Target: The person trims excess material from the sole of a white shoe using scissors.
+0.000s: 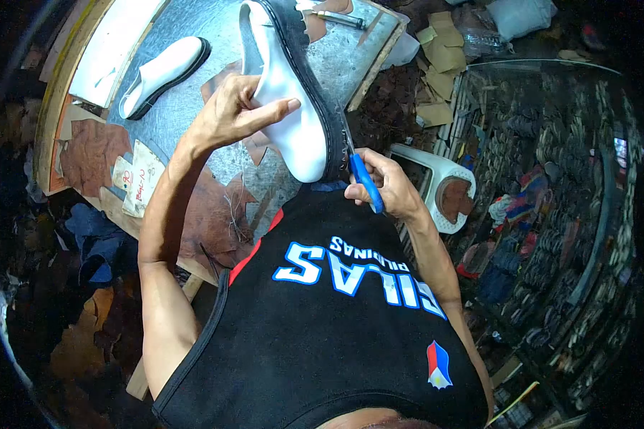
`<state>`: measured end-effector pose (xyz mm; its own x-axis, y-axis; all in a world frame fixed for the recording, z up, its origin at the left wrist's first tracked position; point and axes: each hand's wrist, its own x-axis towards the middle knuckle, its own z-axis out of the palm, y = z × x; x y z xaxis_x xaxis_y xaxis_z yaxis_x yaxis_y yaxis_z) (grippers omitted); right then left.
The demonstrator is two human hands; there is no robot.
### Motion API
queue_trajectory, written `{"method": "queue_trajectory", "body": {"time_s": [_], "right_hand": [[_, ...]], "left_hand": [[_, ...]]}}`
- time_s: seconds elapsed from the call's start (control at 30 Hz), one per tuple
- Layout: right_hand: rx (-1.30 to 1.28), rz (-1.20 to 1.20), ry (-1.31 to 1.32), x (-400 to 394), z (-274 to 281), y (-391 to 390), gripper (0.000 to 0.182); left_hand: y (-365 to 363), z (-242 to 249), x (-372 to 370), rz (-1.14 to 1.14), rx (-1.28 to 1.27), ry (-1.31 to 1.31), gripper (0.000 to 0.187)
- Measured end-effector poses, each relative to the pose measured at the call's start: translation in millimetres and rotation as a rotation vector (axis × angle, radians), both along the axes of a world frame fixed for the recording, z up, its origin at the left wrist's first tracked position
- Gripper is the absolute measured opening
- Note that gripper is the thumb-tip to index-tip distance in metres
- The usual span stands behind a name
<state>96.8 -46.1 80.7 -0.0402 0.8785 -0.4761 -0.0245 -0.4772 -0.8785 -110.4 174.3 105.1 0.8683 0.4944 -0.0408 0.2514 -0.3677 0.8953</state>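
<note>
My left hand (pixel 243 114) grips a white backless shoe (pixel 300 139) with a black sole, its fingers inside the opening and its thumb pressed on the upper. The rounded toe points toward my body, and the sole faces right. In my right hand (pixel 386 184) is a blue-handled tool (pixel 366 184) with a thin metal end. That end lies along the edge of the black sole near the toe. Loose threads or trimmings show on the sole edge there. A matching white shoe (pixel 166 71) rests on the metal-topped table, left of my left hand.
Brown leather scraps (pixel 96 154) and a marked pale card (pixel 144 179) lie on the worktable. At its far end is a metal tool (pixel 340 19). A white plastic stool (pixel 447 171) stands at the right, beside a large rack (pixel 551 186) filled with dark items.
</note>
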Motion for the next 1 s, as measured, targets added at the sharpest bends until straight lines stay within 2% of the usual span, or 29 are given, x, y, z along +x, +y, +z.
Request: {"method": "queue_trajectory", "body": {"time_s": [0.17, 0.5, 0.57, 0.73, 0.87, 1.0], "right_hand": [[0.03, -0.009, -0.08, -2, 0, -1, 0.053], [-0.026, -0.095, -0.027, -1, -4, -8, 0.045], [-0.01, -0.156, 0.142, 3, -9, -9, 0.047], [0.05, -0.031, 0.082, 6, -5, -5, 0.06], [0.102, 0.026, -0.023, 5, -5, 0, 0.06], [0.012, 0.008, -0.008, 2, -1, 1, 0.061]], "left_hand": [[-3, 1, 4, 0.029, -0.003, -0.017, 0.035], [-3, 6, 5, 0.001, 0.004, -0.033, 0.032], [-3, 8, 4, -0.009, -0.009, -0.029, 0.032], [-4, 7, 4, -0.033, -0.006, -0.059, 0.031], [-4, 1, 5, -0.059, 0.031, -0.116, 0.029], [-4, -5, 6, -0.083, 0.102, -0.192, 0.028]]}}
